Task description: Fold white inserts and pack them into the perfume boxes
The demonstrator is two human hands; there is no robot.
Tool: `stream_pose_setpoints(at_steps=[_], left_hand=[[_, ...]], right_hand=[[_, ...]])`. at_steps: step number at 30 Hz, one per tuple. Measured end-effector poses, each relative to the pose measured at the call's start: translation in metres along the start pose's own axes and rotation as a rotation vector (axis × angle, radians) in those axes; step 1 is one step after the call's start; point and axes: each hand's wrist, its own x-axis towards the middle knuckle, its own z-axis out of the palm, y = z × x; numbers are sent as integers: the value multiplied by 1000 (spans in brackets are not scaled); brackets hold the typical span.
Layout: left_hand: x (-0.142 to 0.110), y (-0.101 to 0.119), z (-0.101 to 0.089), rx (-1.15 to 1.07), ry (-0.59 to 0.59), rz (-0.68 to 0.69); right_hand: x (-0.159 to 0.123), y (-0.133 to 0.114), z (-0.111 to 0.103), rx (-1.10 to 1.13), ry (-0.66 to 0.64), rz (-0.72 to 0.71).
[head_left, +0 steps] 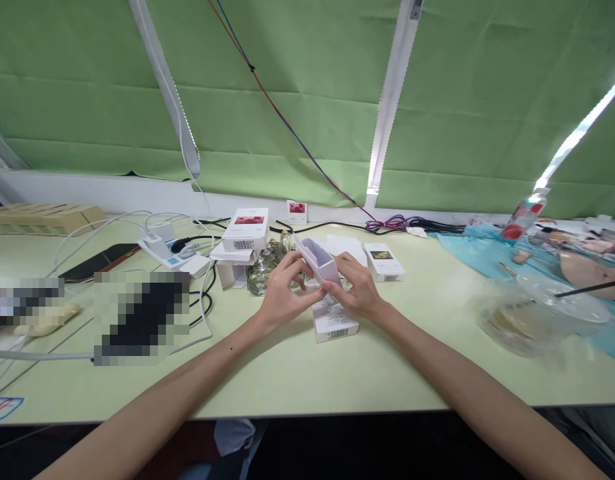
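Between my two hands is a small white open-topped box, tilted, with a flap raised at its far side. My left hand grips its left side with curled fingers. On the right side, my right hand holds it, thumb near the bottom edge. Below the hands a white printed carton with a barcode lies flat on the table. Just left of my left hand stand clear glass bottles, partly hidden. A white carton with a pink picture rests on other white boxes behind them.
Another white carton lies to the right, and a small pink-pictured box stands by the wall. Leftward are a power strip, white cables and a dark phone. A lidded plastic cup with a black straw stands right, near blue plastic sheeting.
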Motion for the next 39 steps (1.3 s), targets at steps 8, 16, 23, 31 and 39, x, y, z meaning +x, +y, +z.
stream_pose_setpoints(at_steps=[8,16,23,31,39], left_hand=[[0,2,-1,-6,-120,29],[-1,2,0,20,-160,51],[-2,2,1,27,-184,27],[-2,0,2,14,-206,7],[-4,-2,2,-36,-266,-43]], right_hand=[[1,-7,-4,118,-25,103],[0,-7,-6,170,-38,198],[1,-10,-6,201,-13,196],[2,-10,-5,185,32,158],[3,-11,-6,189,38,227]])
